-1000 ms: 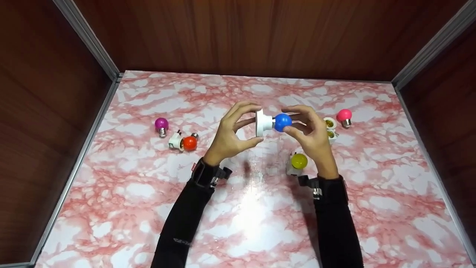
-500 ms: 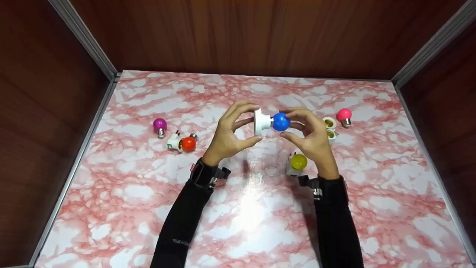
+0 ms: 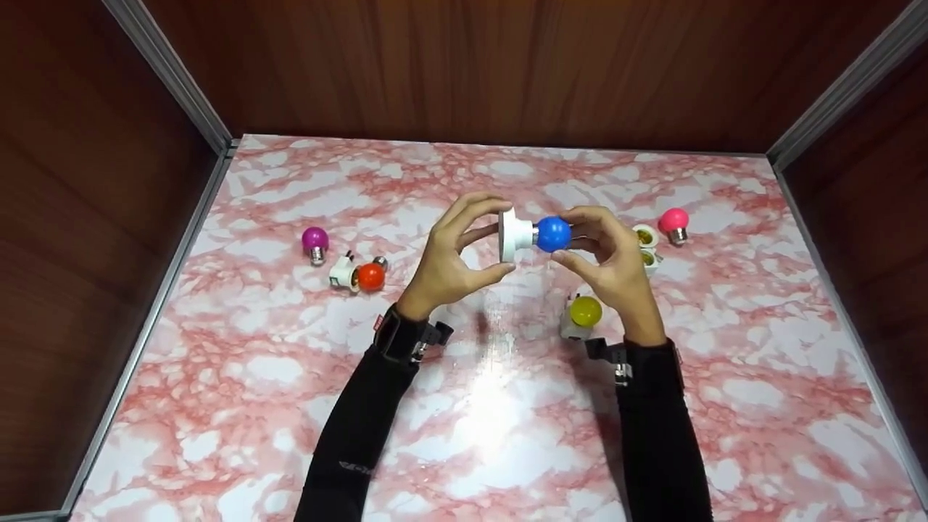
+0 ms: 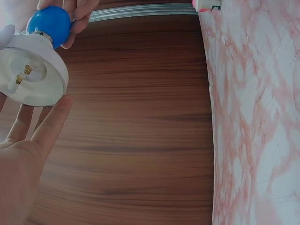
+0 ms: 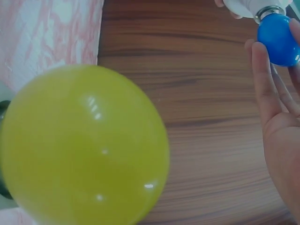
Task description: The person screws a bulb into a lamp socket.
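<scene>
In the head view my left hand point(image 3: 457, 250) grips a white round lamp holder point(image 3: 515, 235) by its wide rim, fingers above and thumb below. The left wrist view shows its hollow back point(image 4: 35, 77) with brass contacts inside. My right hand point(image 3: 609, 254) holds a blue light bulb point(image 3: 553, 234) between thumb and fingers. The bulb lies sideways in the air, its metal base point(image 3: 535, 235) at the holder's mouth. Part of the metal thread shows; how deep the base sits I cannot tell. In the right wrist view fingers point(image 5: 262, 79) curve around the blue globe.
A purple bulb point(image 3: 315, 238) lies at left, near a red bulb point(image 3: 371, 277) beside a white plug-in socket point(image 3: 343, 275). A yellow bulb point(image 3: 586, 312) is by a white holder point(image 3: 575, 330) under my right wrist. At right are white sockets point(image 3: 647, 235) and a pink bulb point(image 3: 674, 220).
My right fingers have shifted slightly around the blue bulb, loosening and closing on it again. My left hand keeps the lamp holder in nearly the same place.
</scene>
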`<state>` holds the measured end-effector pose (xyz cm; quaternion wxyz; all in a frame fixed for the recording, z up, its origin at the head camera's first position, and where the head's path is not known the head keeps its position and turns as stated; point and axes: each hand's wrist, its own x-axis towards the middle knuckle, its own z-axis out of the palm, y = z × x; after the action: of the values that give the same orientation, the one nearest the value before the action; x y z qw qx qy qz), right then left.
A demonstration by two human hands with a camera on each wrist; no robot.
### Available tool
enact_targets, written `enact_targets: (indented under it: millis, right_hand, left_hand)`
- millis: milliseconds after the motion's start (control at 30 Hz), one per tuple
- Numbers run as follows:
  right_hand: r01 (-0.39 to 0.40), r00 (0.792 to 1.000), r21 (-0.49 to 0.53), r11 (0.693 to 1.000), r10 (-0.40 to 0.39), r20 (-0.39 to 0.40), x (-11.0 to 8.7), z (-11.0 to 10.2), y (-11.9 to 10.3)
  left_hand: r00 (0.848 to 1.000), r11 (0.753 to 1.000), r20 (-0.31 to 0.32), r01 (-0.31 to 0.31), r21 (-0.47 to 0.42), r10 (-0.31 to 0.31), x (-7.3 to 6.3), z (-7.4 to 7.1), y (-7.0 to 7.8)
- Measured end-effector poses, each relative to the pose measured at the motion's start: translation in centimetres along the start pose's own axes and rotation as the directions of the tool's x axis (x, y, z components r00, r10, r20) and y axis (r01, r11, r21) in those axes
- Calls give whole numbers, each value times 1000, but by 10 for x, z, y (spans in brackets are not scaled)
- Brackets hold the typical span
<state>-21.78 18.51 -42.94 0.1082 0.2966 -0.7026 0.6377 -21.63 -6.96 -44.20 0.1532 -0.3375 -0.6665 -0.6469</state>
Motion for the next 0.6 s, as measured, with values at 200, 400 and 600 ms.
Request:
enact_targets:
  millis: [200,400,600]
  right_hand:
    - [-52,999,-76,996,52,-7,1,0,0]
    - [-40,999,-95,995,42,22,3,0,1]
    - [-25,999,-108,994,29,36,4,-1,3]
  left_hand:
    - [1000,1000,-2,0,6,0,-1,1,-1]
    - [1000,1000,9,-3,12,3,0,0,-2]
    - [1000,999,15,-11,31,10,-1,0,-1]
